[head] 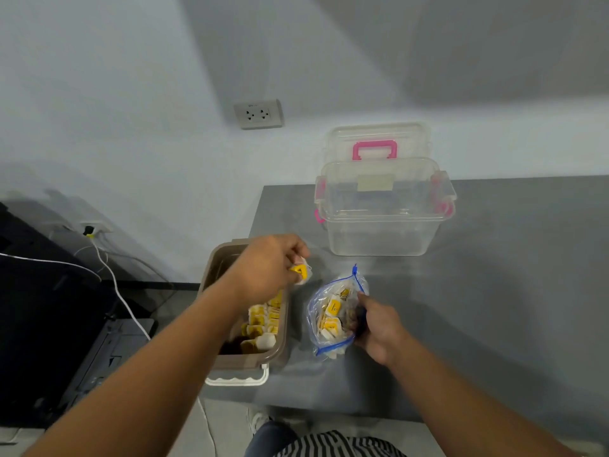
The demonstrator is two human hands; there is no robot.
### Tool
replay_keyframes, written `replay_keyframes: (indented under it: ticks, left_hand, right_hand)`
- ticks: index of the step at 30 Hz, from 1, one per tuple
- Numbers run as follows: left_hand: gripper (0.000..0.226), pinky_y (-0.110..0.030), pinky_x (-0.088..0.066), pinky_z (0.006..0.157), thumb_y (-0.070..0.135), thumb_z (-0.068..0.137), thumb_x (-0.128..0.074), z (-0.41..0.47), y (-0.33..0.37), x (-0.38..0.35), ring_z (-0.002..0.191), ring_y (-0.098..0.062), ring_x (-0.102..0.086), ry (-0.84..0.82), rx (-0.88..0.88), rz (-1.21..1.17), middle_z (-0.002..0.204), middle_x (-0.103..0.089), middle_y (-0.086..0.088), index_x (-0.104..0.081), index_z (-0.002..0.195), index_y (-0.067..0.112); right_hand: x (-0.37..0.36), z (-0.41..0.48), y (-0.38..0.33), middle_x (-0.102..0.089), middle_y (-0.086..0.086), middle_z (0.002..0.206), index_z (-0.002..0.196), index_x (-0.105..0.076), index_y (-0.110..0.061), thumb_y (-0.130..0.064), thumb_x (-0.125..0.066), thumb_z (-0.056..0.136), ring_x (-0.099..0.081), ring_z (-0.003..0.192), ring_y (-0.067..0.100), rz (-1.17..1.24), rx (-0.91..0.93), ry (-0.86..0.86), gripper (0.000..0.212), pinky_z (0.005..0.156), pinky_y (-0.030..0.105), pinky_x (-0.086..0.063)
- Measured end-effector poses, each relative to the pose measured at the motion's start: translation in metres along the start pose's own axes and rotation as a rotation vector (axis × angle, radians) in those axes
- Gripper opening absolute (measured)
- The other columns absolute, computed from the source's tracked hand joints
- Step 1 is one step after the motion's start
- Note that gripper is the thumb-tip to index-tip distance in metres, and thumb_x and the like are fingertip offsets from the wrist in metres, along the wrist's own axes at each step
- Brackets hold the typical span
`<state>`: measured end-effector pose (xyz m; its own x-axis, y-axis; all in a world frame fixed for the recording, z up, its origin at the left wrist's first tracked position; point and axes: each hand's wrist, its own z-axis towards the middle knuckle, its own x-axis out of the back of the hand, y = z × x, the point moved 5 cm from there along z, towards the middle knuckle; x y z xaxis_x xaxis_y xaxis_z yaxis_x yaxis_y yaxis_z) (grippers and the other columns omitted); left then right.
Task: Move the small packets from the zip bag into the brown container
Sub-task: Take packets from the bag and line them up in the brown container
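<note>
Several small yellow-and-white packets (300, 272) are pinched in the left hand (267, 268), held over the far right rim of the brown rectangular plastic container (211, 275), which is set near left on the grey table (494, 291). More packets are piled inside the container. The clear blue-zip plastic bag (316, 311), just right of the container, is gripped at its right edge by the right hand (379, 328); many packets are left in it. The packets are judged light, soft and slick, best pinched across the flat faces. The bag is judged limp, so its mouth should be kept held. A clear plastic box with pink latches (382, 209) is seen far right.
</note>
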<state>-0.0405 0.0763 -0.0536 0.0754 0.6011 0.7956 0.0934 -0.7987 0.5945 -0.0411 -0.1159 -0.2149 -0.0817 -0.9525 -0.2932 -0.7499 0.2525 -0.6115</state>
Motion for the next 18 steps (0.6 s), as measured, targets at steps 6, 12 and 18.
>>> replay_keyframes:
  ticks: [6,12,18]
  left_hand:
    - [0.039,-0.010,-0.043,0.059,0.007,0.071,-0.085,0.002,-0.025,0.057,0.075,0.002,-0.061,0.039,0.084,0.195,0.088,-0.068,0.011,-0.064,0.099,0.025]
    - [0.018,-0.018,-0.043,0.062,0.016,0.080,-0.079,0.019,-0.063,0.049,0.081,-0.009,-0.062,-0.157,0.081,0.490,0.085,-0.067,0.010,-0.067,0.090,0.025]
    - [0.024,-0.024,-0.040,0.073,0.008,0.091,-0.056,0.037,-0.094,0.021,0.094,-0.019,-0.062,-0.236,0.012,0.779,0.109,-0.068,-0.001,-0.071,0.103,0.023]
  right_hand:
    - [-0.006,-0.002,-0.001,-0.073,0.023,0.111,0.120,-0.065,0.004,-0.021,-0.049,0.106,-0.070,0.104,0.033,0.006,0.008,-0.034,0.033,0.103,0.058,-0.049]
    - [-0.007,0.004,0.002,-0.068,0.030,0.112,0.115,-0.067,0.003,-0.022,-0.052,0.105,-0.062,0.102,0.039,0.005,0.002,-0.037,0.031,0.105,0.059,-0.046]
    - [-0.011,0.006,0.004,-0.077,0.016,0.102,0.111,-0.068,-0.006,-0.022,-0.050,0.105,-0.072,0.101,0.033,0.038,-0.002,-0.059,0.024,0.090,0.052,-0.058]
